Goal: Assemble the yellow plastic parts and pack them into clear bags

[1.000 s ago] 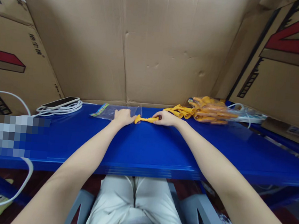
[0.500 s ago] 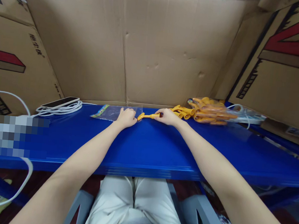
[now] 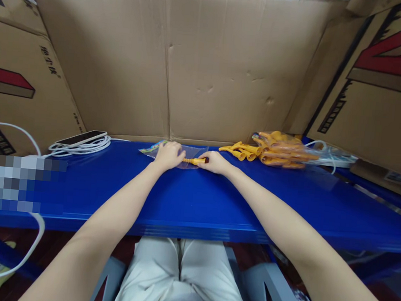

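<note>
A clear plastic bag (image 3: 195,151) with a colourful printed header lies on the blue shelf, partly under my left hand (image 3: 169,156). My left hand's fingers are curled down onto the bag. Its open side faces right. In my right hand (image 3: 216,162) is the end of a yellow plastic toy (image 3: 193,160) with a ridged stem and a dark spot at the held end. The toy's far end reaches left to my left hand's fingers, over or inside the bag; which of the two I cannot tell.
Right of my hands lie several loose yellow toys (image 3: 244,151) and a clear bag full of more (image 3: 284,151). A phone (image 3: 81,137) rests on a coiled white cable (image 3: 90,147) at left. Cardboard walls (image 3: 228,68) stand behind and on both sides of the blue shelf (image 3: 196,197).
My right hand has moved left with the yellow toy, so its far end now meets my left hand. The plastic bag has shifted right, under the toy's stem or around it.
</note>
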### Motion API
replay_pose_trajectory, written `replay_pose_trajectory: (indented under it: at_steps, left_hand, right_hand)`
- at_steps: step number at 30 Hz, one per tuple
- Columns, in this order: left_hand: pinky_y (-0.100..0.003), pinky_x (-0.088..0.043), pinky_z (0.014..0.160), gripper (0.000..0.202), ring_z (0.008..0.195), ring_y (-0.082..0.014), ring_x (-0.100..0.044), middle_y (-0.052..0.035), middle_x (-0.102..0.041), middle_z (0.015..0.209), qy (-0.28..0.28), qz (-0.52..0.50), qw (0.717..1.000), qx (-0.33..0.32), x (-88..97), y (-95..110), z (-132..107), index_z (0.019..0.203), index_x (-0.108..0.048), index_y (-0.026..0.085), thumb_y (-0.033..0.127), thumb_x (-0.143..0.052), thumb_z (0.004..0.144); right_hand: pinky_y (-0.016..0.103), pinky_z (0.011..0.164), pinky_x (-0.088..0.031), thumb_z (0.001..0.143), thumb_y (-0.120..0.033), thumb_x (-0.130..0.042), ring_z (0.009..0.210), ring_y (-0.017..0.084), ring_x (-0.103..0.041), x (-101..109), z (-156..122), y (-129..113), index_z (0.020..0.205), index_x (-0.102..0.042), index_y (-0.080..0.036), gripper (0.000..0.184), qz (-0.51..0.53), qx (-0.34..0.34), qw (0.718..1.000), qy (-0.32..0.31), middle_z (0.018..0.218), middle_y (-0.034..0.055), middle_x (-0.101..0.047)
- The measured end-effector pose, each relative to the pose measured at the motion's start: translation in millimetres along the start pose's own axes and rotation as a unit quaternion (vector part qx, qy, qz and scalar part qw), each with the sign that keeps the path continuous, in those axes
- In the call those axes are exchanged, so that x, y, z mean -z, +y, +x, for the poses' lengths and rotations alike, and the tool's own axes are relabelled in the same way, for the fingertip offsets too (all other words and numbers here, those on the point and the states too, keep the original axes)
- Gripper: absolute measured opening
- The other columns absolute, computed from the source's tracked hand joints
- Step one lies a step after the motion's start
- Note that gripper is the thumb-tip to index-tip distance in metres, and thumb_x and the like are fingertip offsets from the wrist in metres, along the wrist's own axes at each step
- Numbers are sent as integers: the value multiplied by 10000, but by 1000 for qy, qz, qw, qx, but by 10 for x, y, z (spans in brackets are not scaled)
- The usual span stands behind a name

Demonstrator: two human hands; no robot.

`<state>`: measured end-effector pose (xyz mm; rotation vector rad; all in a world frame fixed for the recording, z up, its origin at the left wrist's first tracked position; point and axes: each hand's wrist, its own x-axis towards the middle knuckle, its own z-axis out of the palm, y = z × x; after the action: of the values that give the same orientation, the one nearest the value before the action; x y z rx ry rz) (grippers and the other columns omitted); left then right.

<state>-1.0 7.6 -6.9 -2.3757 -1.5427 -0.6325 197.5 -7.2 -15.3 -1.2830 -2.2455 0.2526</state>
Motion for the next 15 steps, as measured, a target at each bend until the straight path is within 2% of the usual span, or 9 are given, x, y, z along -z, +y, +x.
replay_pose_trajectory:
  at_steps: [2, 4, 7, 10, 15]
  left_hand:
    - [-557, -288, 992, 380, 1182, -336, -490, -187, -594, 1210, -1, 14, 992, 128, 15, -183, -6, 1080, -583, 159, 370, -338, 881]
    - [-633, -217, 1004, 464, 1233, -389, -444, -235, -538, 1283, -21, 15, 973, 229, 19, -383, -18, 1184, -537, 134, 404, -305, 888]
    - [-634, -236, 997, 561, 1190, -401, -497, -253, -561, 1252, -84, -25, 946, 313, -2, -619, -14, 1248, -508, 129, 474, -249, 890]
    - [-593, -307, 972, 565, 1172, -385, -523, -223, -603, 1213, -84, -54, 942, 319, -33, -702, 31, 1231, -538, 164, 505, -254, 882]
    - [-420, -422, 879, 484, 1053, -287, -609, -119, -710, 1027, -89, -124, 960, 234, -37, -587, 88, 1087, -644, 202, 479, -300, 888]
  right_hand:
    - [224, 600, -383, 770, -269, -606, 676, 141, -588, 13, -13, -14, 886, -733, -124, 225, 4, -12, 1000, -9, 800, 51, -710]
    - [224, 589, -373, 774, -277, -601, 678, 141, -584, 25, -21, -29, 899, -736, -124, 239, 5, -15, 1000, -9, 794, 51, -707]
    - [221, 568, -354, 768, -302, -609, 660, 132, -562, 24, -23, -45, 891, -743, -124, 255, 16, -20, 1000, -10, 766, 44, -698]
    - [220, 535, -329, 767, -352, -609, 614, 117, -525, 19, -15, -47, 872, -749, -128, 285, 40, -22, 999, -20, 709, 31, -679]
    - [217, 517, -321, 738, -312, -620, 578, 100, -494, 47, 4, -2, 858, -751, -123, 259, 60, -38, 997, -16, 681, 18, -660]
